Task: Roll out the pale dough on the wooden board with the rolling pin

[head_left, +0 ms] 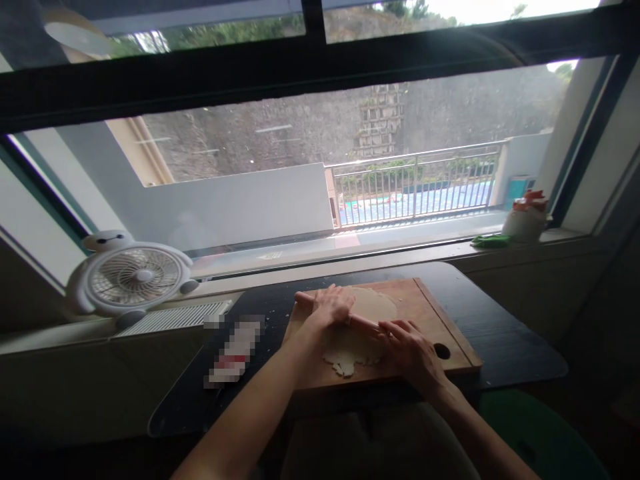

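Observation:
A wooden rolling pin [366, 323] lies slantwise across a flat sheet of pale dough [374, 304]. My left hand [334, 304] rests over the pin toward its far left end, fingers bent over it. Nearer to me, my right hand [413, 348] holds the pin's other end, which is mostly hidden beneath the fingers. Dough shows on both sides of the pin, and its near edge is ragged. Beneath it is a wooden cutting board [425, 308] with a round hole at its right corner.
The board sits on a small black table [505, 343], with a blurred-out object [235, 353] at its left. A white fan [143, 275] stands on the left of the window ledge. On the right are a white container [524, 223] and a green item [491, 241]. A green stool [535, 433] is lower right.

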`<state>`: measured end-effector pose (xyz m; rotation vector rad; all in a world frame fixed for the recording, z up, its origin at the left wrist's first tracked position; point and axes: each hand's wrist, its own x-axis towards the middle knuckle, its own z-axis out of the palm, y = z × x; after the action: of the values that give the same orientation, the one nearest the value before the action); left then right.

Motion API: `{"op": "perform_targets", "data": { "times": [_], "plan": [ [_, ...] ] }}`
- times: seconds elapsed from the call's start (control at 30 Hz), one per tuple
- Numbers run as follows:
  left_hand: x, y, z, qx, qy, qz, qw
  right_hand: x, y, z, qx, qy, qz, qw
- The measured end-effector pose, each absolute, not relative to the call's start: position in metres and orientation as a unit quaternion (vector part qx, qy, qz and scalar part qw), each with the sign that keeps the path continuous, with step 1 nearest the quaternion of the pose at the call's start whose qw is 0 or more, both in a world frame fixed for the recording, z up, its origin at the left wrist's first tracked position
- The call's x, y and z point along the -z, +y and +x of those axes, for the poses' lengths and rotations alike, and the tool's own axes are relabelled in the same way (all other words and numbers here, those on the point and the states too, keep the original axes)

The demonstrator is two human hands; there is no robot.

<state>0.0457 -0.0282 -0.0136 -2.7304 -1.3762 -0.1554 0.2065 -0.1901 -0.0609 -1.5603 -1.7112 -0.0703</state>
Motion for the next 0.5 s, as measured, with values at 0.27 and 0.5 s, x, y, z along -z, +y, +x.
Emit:
{"op": "perform_targets", "data": {
  "times": [0.27,0.5],
  "plan": [
    [0.027,-0.082,-0.005,0.08,-0.465,-0.879,0.07,0.056,-0.193,0.204,0.026,-0.687,-0.611,0.393],
    [0.009,-0.041,0.044,0.072,-0.46,-0.884,0.043,0.056,-0.189,0.205,0.031,-0.662,-0.647,0.378]
  ]
}}
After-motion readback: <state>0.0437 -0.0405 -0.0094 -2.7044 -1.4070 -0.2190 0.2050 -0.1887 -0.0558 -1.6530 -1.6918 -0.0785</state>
